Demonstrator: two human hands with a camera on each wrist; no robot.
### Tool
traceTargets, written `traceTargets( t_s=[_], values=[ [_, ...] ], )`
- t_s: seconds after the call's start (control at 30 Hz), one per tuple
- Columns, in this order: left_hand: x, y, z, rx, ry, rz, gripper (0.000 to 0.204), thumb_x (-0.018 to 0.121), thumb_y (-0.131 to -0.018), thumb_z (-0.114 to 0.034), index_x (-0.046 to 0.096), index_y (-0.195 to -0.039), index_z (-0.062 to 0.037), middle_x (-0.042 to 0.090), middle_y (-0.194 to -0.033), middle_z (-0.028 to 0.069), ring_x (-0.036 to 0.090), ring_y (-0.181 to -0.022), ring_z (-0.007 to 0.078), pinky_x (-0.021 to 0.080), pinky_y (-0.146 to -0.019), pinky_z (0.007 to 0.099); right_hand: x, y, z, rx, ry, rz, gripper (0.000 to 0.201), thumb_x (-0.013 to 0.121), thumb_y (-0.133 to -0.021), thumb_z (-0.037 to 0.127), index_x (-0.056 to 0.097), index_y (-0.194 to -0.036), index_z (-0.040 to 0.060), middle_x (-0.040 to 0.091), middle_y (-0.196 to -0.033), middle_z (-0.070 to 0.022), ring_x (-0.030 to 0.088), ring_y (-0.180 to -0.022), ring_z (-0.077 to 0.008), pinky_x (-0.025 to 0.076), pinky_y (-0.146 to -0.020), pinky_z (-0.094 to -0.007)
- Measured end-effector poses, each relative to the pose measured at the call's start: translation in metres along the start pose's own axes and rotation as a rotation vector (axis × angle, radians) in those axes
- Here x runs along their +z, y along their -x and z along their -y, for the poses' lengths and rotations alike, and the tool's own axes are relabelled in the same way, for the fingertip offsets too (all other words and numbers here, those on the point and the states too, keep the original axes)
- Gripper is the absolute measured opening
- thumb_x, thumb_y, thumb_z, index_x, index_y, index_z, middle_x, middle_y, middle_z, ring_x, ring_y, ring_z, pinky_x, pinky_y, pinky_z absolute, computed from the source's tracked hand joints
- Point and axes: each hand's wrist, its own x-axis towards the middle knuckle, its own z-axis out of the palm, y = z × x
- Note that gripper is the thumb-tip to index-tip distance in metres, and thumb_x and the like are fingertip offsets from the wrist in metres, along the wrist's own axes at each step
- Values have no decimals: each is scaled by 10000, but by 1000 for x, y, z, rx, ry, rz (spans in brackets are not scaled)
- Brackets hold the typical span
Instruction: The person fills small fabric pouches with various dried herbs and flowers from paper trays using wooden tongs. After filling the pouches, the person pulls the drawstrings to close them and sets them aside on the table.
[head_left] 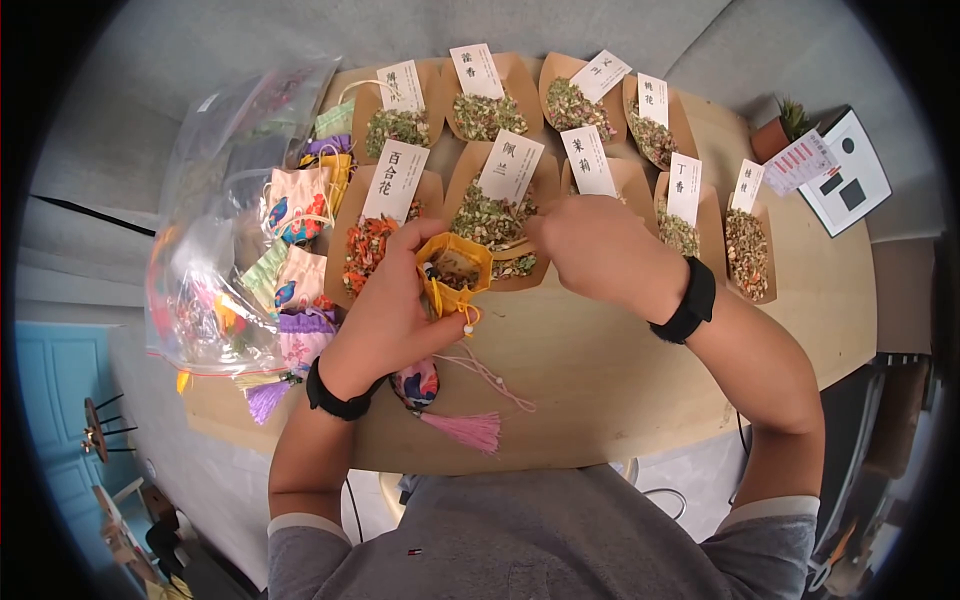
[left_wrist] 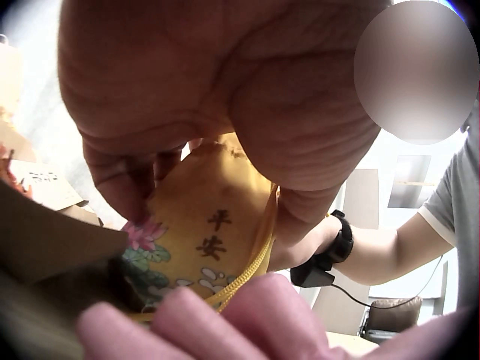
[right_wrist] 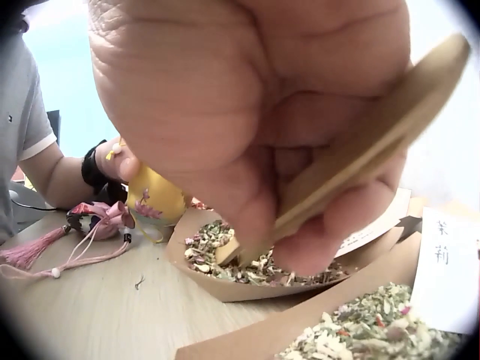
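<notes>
Clock directions are read from the middle of the head view, with 12 o'clock away from the person.

Nearest the person, at 6 to 7 o'clock, a patterned pouch point(head_left: 415, 383) with a pink tassel point(head_left: 465, 430) lay on the surface point(head_left: 600, 380). Just beyond it, the left hand point(head_left: 385, 320) gripped the yellow pouch point(left_wrist: 191, 214), its fingers and thumb curled round the cloth. The pouch was off the surface, mouth open and upward, with dried bits inside.

To its right, the right hand point(head_left: 610, 245) held the wooden scoop point(right_wrist: 360, 150), its fingers closed tightly on the handle. The scoop's lower end rested among the dried herbs point(right_wrist: 277, 270) in a paper tray point(right_wrist: 236, 291), the 2nd from the left in the near row.

That near row point(head_left: 768, 220) had 5 trays, crossing from 10 to 2 o'clock; orange-red petals point(head_left: 365, 250) filled the leftmost. Small cloth pouches point(head_left: 297, 190) lay at 9 to 10 o'clock, against a clear plastic bag point(head_left: 185, 215).

Farther off, a back row point(head_left: 526, 85) of 4 trays ran from 11 to 1 o'clock. White cards point(head_left: 475, 72) with black characters stood in the trays. At 2 o'clock were a potted plant point(head_left: 768, 140), a printed card point(head_left: 800, 160) and a white board point(head_left: 852, 175) with black shapes.
</notes>
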Motion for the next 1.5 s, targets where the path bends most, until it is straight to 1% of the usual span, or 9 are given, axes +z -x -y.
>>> traceTargets(
  t_s=[0.43, 0.57, 0.77, 0.83, 0.97, 1.03, 1.13, 1.4, 1.5],
  values=[
    [-3, -1, -6, 3, 11, 29, 879, 816, -777, -78, 248, -1444, -6, 524, -1258, 159, 561, -1157, 224, 456, -1007, 348, -68, 11, -9, -18, -4, -198, 274, 616, -716, -29, 712, -962, 46, 681, -818, -166, 670, -820, -377, 538, -695, -468],
    [-3, 1, -5, 23, -41, 11, 876, 814, -778, -78, 250, -1445, -6, 523, -1260, 162, 562, -1169, 234, 456, -1009, 354, -91, 8, 12, 42, -3, -107, 218, 623, -722, -9, 698, -921, 37, 681, -820, -167, 672, -824, -373, 537, -695, -462],
    [0, -1, -2, 38, 16, -7, 877, 826, -774, -105, 264, -1440, -5, 521, -1266, 167, 560, -1189, 245, 458, -1013, 356, -88, 4, 26, -135, -21, -123, 250, 677, -766, -5, 697, -1014, 23, 670, -887, -175, 646, -854, -381, 506, -712, -456],
    [-2, 0, -3, 18, 57, -16, 877, 830, -773, -109, 268, -1438, -5, 521, -1269, 168, 562, -1191, 246, 460, -1010, 354, -95, 6, 15, 7, 14, -78, 235, 673, -776, 12, 685, -1011, 20, 669, -900, -170, 647, -845, -378, 511, -723, -468],
    [-5, 1, -7, 12, -73, -6, 867, 836, -775, -121, 283, -1434, -11, 531, -1265, 163, 578, -1168, 241, 466, -999, 347, -61, 14, 11, 47, 120, -67, 205, 664, -790, 22, 675, -995, 19, 658, -874, -161, 650, -833, -375, 518, -714, -469],
    [-4, 1, -6, -5, -57, 5, 863, 839, -776, -129, 290, -1432, -13, 537, -1258, 161, 583, -1160, 241, 467, -996, 345, -33, 15, 11, 5, 24, 58, 154, 641, -799, 24, 652, -953, 16, 638, -841, -153, 653, -815, -373, 524, -686, -459],
    [-3, 0, -7, -50, -2, 21, 862, 844, -776, -152, 296, -1428, -14, 548, -1240, 158, 585, -1156, 244, 465, -997, 350, -6, 15, 16, -36, 15, -34, 107, 626, -796, 21, 618, -902, 8, 629, -830, -144, 658, -804, -374, 528, -664, -448],
    [-3, 1, -3, 104, -156, -50, 873, 849, -770, -144, 294, -1432, -15, 552, -1240, 160, 592, -1146, 255, 470, -995, 359, -14, 14, -2, 157, 90, 42, 105, 611, -795, 12, 619, -898, -2, 647, -852, -159, 657, -801, -389, 524, -676, -467],
    [-3, 1, -6, 32, -97, -22, 878, 850, -768, -146, 291, -1432, -12, 551, -1245, 164, 592, -1148, 257, 471, -994, 362, -6, 12, -10, 149, 12, 68, 108, 613, -811, 13, 626, -917, -4, 656, -851, -182, 655, -816, -399, 518, -689, -486]
  ],
)
